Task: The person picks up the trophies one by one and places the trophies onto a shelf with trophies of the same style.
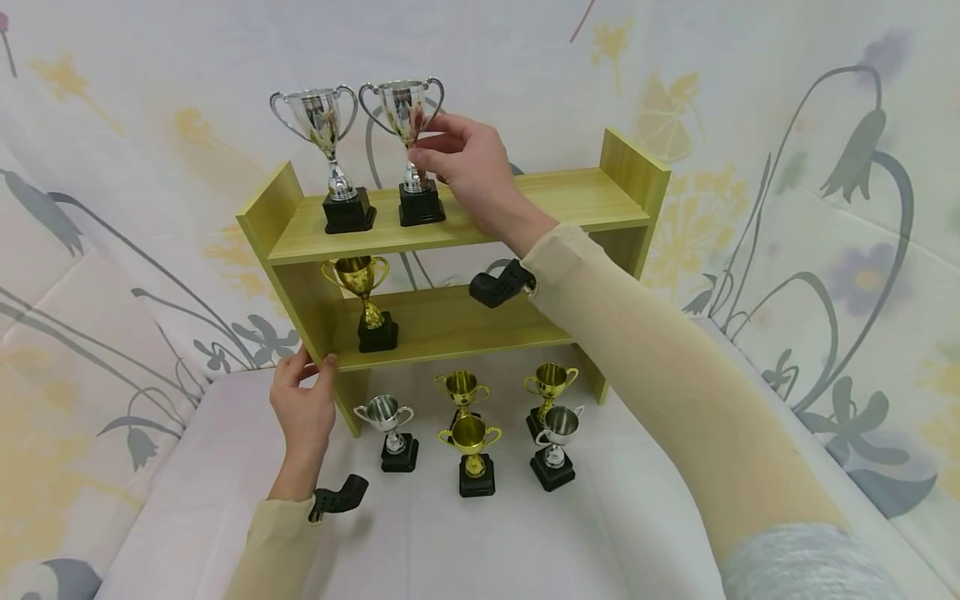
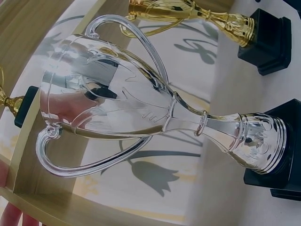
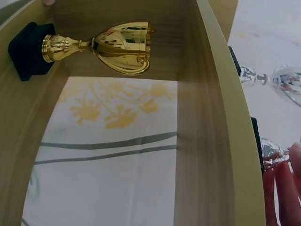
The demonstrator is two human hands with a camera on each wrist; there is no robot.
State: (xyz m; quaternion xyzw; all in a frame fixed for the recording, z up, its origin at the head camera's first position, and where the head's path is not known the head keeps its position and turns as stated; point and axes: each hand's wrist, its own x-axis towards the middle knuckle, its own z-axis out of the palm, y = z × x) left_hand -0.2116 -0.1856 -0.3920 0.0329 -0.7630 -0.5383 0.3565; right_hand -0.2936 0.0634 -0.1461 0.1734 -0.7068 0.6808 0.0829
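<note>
My right hand (image 1: 476,167) pinches the stem of a large silver trophy cup (image 1: 402,104) on the top board of a wooden shelf (image 1: 465,325). In the right wrist view, fingers (image 3: 284,188) curl at that cup's stem, just above its black base. A second large silver trophy cup (image 1: 318,117) stands upright to its left. My left hand (image 1: 303,408) grips the shelf's lower left corner, thumb in front and fingers partly hidden behind the side panel. On the middle board, at the left, stands a gold trophy cup (image 1: 358,279). A small silver trophy cup (image 2: 103,89) fills the left wrist view.
On the white cloth below stand gold cups (image 1: 471,437) and silver cups (image 1: 558,429), several in all, some under the shelf's front edge. The shelf's right side panel (image 1: 637,183) rises above the top board. A flower-printed cloth (image 1: 750,250) hangs behind.
</note>
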